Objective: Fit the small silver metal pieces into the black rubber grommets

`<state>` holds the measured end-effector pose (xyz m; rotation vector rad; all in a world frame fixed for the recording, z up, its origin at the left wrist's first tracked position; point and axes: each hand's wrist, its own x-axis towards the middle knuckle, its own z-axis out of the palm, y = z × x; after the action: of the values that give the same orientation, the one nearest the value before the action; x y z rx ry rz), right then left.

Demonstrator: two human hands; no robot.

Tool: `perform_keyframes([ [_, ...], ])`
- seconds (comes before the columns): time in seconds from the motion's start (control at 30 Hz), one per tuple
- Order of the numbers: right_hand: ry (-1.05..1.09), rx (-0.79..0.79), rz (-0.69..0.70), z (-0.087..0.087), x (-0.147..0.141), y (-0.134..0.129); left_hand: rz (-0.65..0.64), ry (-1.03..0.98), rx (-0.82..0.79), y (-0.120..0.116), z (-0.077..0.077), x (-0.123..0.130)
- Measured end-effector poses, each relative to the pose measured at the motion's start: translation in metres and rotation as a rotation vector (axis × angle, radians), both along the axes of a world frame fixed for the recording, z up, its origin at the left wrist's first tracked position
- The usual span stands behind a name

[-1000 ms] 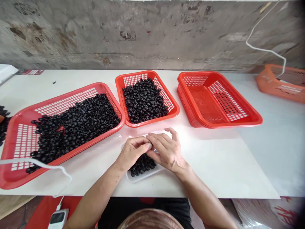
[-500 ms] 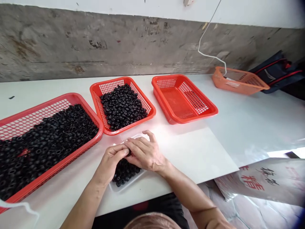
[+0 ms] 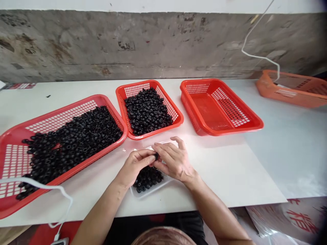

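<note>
Two hands work at the middle of the bench point(image 3: 219, 170), near its front edge. The left hand point(image 3: 135, 166) is closed in a pinch, with one black ring-shaped piece point(image 3: 156, 156) held at its fingertips. The right hand point(image 3: 173, 161) is half curled just beside that piece, its fingers reaching over from the right. Whether it also grips the piece, I cannot tell.

Directly under both hands sits one small translucent plastic tray point(image 3: 153, 190), holding a small heap of the same black pieces point(image 3: 147, 179). The pieces are too many to count.

Four baskets stand on the bench: three red and one orange. The largest red basket point(image 3: 76, 171) lies at the left edge, angled, and is loaded with a big pile of black pieces point(image 3: 74, 136). The second red basket point(image 3: 155, 131), smaller, stands near the back edge just beside it, and holds another pile of black pieces point(image 3: 146, 111). The third red basket point(image 3: 212, 109) stands to its right, also near the back edge, with nothing inside. The orange basket point(image 3: 291, 95) sits at the back right corner, well apart from the others. One white cable point(image 3: 51, 182) lies across the front left corner of the largest basket.
</note>
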<state>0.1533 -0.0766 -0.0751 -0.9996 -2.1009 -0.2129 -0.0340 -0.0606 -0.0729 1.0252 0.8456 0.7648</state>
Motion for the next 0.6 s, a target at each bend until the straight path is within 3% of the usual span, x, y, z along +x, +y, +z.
perform_keyframes([
  [0.6,-0.063,0.019,-0.017,0.0000,0.0027,-0.0009,0.034,0.008,0.086,-0.0033,0.0046,0.0065],
])
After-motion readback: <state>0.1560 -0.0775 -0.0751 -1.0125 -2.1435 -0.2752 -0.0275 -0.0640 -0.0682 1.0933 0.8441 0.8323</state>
